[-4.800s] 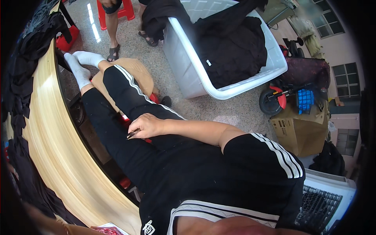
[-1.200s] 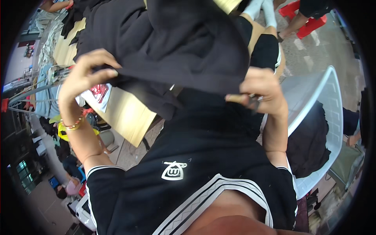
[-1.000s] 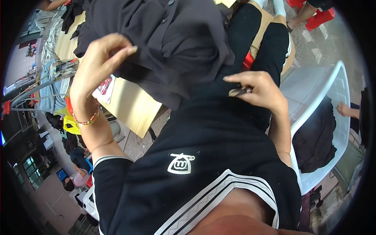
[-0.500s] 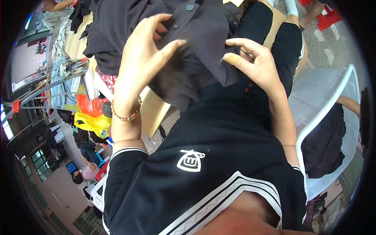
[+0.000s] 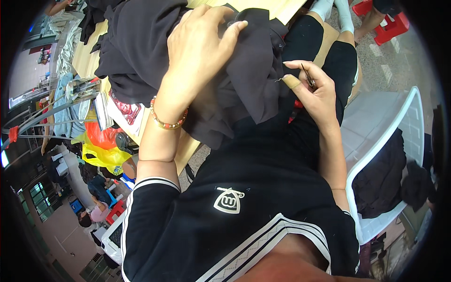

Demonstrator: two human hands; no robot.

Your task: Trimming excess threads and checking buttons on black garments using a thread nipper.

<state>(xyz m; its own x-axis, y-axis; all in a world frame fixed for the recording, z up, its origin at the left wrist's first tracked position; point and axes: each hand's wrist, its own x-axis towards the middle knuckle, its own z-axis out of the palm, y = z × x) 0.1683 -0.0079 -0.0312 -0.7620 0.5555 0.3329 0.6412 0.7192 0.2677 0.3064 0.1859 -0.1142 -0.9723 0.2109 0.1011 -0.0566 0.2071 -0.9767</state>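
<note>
A dark grey-purple buttoned shirt (image 5: 253, 70) lies bunched over the table edge and hangs over my lap. My left hand (image 5: 199, 47) is at its far part, with bent fingers and thumb closed on the cloth; the fingertips are partly hidden. Just right of the hanging cloth is my right hand (image 5: 314, 89), curled around small dark metal thread snips (image 5: 307, 76). A yellowish cover (image 5: 291, 82) wraps that thumb, and a short thread-like wisp shows at its tip. The right hand looks apart from the shirt.
A pale wooden table (image 5: 277, 8) lies beyond the shirt. At the right stands a white plastic bin (image 5: 376, 113) with dark cloth (image 5: 380, 178) inside. Yellow and red bags (image 5: 101, 152) sit left of my arm. A red stool (image 5: 392, 28) and another person's leg are at the far right.
My left hand has moved away from me and rightward, closing on the cloth. My right hand has drawn slightly right and nearer, so the snips show more clearly. Dark cloth now appears at the bin's right side.
</note>
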